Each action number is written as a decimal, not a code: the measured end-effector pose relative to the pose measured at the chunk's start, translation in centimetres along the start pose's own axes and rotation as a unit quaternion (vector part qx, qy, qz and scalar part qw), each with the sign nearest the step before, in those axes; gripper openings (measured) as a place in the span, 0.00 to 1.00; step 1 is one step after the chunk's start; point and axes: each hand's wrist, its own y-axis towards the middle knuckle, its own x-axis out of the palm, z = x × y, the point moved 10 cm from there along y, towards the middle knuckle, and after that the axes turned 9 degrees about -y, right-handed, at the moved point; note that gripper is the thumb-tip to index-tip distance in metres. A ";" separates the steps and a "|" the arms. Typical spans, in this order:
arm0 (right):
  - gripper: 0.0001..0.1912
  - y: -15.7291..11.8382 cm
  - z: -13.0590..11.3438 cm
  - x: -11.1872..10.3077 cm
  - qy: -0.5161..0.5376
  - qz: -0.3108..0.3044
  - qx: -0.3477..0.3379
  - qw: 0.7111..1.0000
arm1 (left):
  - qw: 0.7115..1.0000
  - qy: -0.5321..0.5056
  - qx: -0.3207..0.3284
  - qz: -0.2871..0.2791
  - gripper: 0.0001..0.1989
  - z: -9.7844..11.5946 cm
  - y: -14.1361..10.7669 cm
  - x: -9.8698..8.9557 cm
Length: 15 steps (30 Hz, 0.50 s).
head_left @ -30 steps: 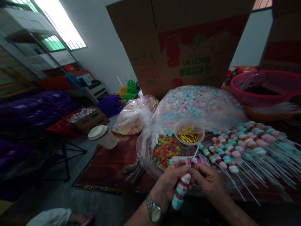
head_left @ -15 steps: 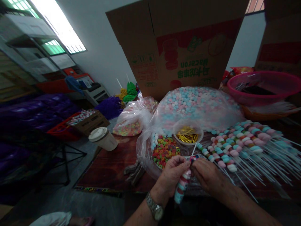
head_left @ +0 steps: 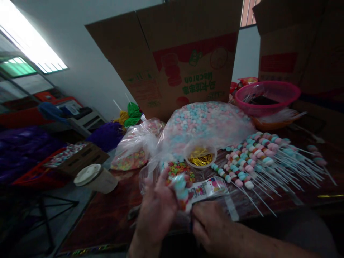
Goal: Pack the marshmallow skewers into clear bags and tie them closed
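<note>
My left hand (head_left: 158, 204), blurred by motion, has its fingers spread beside a pink, blue and brown candy skewer (head_left: 181, 188). The skewer now points upward and away, in front of the fruit-coloured ring candies (head_left: 178, 170). Closed round the skewer's lower end is my right hand (head_left: 208, 222), near the table's front edge. Behind my right hand lie printed plastic packets (head_left: 208, 188). A round tub of gold twist ties (head_left: 201, 159) stands beyond them, by the large bag of pastel marshmallows (head_left: 206, 118).
Many finished candy skewers (head_left: 255, 157) lie in a pile to the right. A lidded cup (head_left: 95, 178) stands at the left of the table (head_left: 99, 215). A pink basin (head_left: 268, 104) is at the back right, and a large cardboard box (head_left: 182, 53) rises behind the bags.
The view has swung right. The skewer has turned from pointing down toward me to pointing up and away. My left hand has opened beside it, and the printed packets are now uncovered.
</note>
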 end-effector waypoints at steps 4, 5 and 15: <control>0.12 -0.5 3.8 0.7 0.112 0.006 0.204 0.972 | 0.991 0.112 -0.019 -0.071 0.30 1.0 -1.4 0.2; 0.12 -0.4 3.3 0.6 0.124 0.014 0.193 0.973 | 0.986 0.148 -0.032 -0.062 0.25 0.2 -1.5 0.0; 0.23 -5.7 3.9 7.7 0.486 -0.142 0.399 0.764 | 0.965 0.204 0.160 0.042 0.25 -2.4 0.5 0.9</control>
